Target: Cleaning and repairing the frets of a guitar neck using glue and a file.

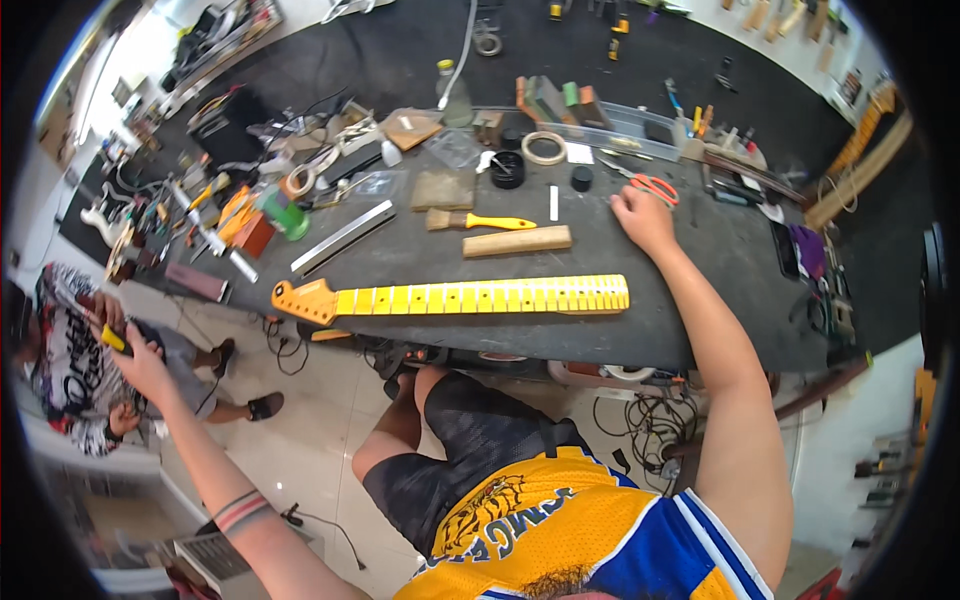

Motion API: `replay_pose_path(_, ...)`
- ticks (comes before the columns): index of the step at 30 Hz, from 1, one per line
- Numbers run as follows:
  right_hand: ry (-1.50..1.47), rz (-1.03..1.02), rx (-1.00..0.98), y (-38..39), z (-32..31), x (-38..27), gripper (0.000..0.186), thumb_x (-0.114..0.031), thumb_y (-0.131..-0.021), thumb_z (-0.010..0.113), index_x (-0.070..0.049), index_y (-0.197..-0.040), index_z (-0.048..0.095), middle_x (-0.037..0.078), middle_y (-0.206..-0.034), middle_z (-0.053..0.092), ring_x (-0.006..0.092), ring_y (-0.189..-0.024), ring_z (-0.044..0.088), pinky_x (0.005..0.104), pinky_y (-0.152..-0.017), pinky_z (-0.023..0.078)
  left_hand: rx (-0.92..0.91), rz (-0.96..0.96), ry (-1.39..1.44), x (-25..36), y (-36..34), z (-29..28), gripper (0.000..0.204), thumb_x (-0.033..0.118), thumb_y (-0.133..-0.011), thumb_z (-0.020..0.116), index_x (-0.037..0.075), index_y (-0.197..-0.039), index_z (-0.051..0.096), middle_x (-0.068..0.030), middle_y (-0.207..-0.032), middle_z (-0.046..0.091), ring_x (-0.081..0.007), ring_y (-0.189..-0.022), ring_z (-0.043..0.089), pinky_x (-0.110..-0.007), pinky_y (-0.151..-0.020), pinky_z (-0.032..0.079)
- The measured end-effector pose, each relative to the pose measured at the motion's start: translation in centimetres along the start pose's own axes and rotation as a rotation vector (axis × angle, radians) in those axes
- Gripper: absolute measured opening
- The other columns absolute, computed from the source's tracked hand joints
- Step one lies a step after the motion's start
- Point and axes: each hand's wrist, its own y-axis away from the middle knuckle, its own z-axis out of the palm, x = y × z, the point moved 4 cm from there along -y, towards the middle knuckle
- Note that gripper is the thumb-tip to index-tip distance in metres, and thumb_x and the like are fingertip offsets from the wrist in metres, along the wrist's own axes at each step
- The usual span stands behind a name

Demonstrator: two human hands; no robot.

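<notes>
Far out at the left, beyond the bench's edge, my left hand [146,366] is closed round a tool with a yellow-and-black handle [115,340]; its working end is unclear. Another person's hand [107,312] is close by it. My right hand [645,218] rests on the bench with its fingers curled, hiding whatever may be inside. Right behind it lie orange-handled scissors [657,187], partly covered by the hand. Along the bench's near edge lies a guitar neck [460,298], its fretboard mostly covered in yellow between the frets and its headstock to the left.
Behind the neck lie a wooden block [517,241], a yellow-handled brush [490,222] and a metal straightedge bar [343,237]. A tape roll [544,148], black jars and a clear tray [630,128] stand farther back. Tools crowd the left end. Cables [650,430] coil on the floor.
</notes>
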Motion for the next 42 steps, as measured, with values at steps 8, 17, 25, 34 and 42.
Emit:
replay_pose_path(8, -0.086, -0.048, 0.010, -0.3, 1.2, -1.3, 0.037, -0.039, -0.106, 0.071, -0.005, -0.092, 0.073, 0.019, -0.085, 0.076, 0.0411, -0.084, 0.075, 0.0538, -0.074, 0.054, 0.044, -0.037, -0.026, 3.2, 3.7, -3.9, 0.062, 0.041, -0.110, 0.078, -0.002, -0.149, 0.058, -0.0037, -0.101, 0.068, -0.0101, -0.075, 0.065, -0.026, -0.065, 0.055)
replay_pose_path(17, -0.190, -0.072, -0.028, -0.4, 0.7, 1.5, 0.041, -0.036, -0.109, 0.072, -0.001, -0.091, 0.065, 0.013, -0.076, 0.061, 0.0241, -0.070, 0.060, 0.0426, -0.069, 0.047, -0.040, -0.201, 0.276, 1.4, 19.2, -4.9, 0.028, 0.016, -0.107, 0.080, 0.008, -0.121, 0.057, -0.0013, -0.087, 0.061, -0.0123, -0.074, 0.059, -0.030, -0.069, 0.047)
replay_pose_path(25, -0.166, -0.029, -0.053, 0.0, 0.7, -0.9, 0.039, -0.036, -0.108, 0.074, -0.002, -0.091, 0.065, 0.013, -0.074, 0.063, 0.0240, -0.066, 0.058, 0.0437, -0.067, 0.047, -0.173, -0.692, 0.451, -12.9, 35.6, -5.2, 0.024, 0.027, -0.111, 0.076, 0.009, -0.121, 0.063, -0.0040, -0.107, 0.065, -0.0165, -0.092, 0.064, -0.038, -0.085, 0.054)
replay_pose_path(34, -0.126, -0.009, -0.132, 0.0, 1.0, -1.0, 0.033, -0.040, -0.105, 0.075, -0.008, -0.099, 0.077, 0.015, -0.084, 0.074, 0.0331, -0.080, 0.073, 0.0482, -0.073, 0.054, -0.247, -1.075, 0.338, -21.4, 44.7, -6.0, 0.046, 0.049, -0.112, 0.075, 0.011, -0.135, 0.063, -0.0002, -0.106, 0.062, -0.0127, -0.092, 0.060, -0.035, -0.080, 0.053)
replay_pose_path(42, -0.166, -0.002, -0.143, 0.9, -1.1, 0.0, 0.027, -0.035, -0.105, 0.075, -0.008, -0.100, 0.075, 0.010, -0.087, 0.078, 0.0332, -0.084, 0.076, 0.0483, -0.078, 0.058, -0.361, -1.091, 0.301, -22.2, 45.1, -2.6, 0.043, 0.046, -0.112, 0.076, 0.013, -0.135, 0.064, 0.0022, -0.100, 0.060, -0.0112, -0.093, 0.058, -0.034, -0.089, 0.052)
